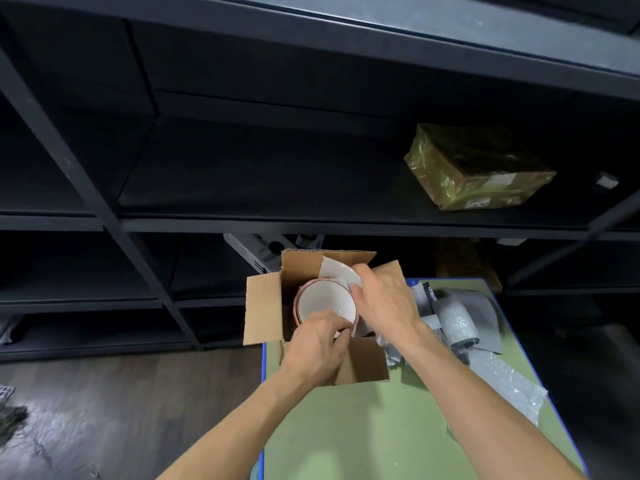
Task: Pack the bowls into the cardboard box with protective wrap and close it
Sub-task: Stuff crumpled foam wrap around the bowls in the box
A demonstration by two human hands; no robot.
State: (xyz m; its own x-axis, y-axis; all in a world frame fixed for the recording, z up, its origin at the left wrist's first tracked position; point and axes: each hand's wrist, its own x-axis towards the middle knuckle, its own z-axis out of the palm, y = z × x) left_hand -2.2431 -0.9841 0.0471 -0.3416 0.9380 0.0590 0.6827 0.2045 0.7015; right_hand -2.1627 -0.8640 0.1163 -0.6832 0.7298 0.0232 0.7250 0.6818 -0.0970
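**A:** Where was the bowl?

**B:** Inside the open cardboard box (261, 306), which stood at the far left corner of the green table (363, 427). The bowl (323, 301) was white inside with a pinkish rim. It sat on what looked like more rims stacked beneath it, its opening tilted up towards the camera.

**A:** And the left hand?

**B:** The left hand (317, 344) reached in from the near side. Its fingers (330, 323) were curled close together, thumb and fingertips pinching the bowl's near rim.

**A:** The right?

**B:** The right hand (384, 299) came in over the box's right flap. Its fingers (360, 271) were curled tight on a white sheet (334, 271) that stood against the box's back wall, just behind the bowl. Whether they also touched the bowl, I couldn't tell.

**A:** Anything else around?

**B:** A roll of bubble wrap (457, 320) lay on grey sheets just right of the box, with loose bubble wrap (502, 379) nearer the table's right edge. A taped parcel (474, 168) sat on the dark shelf (277, 188) behind.
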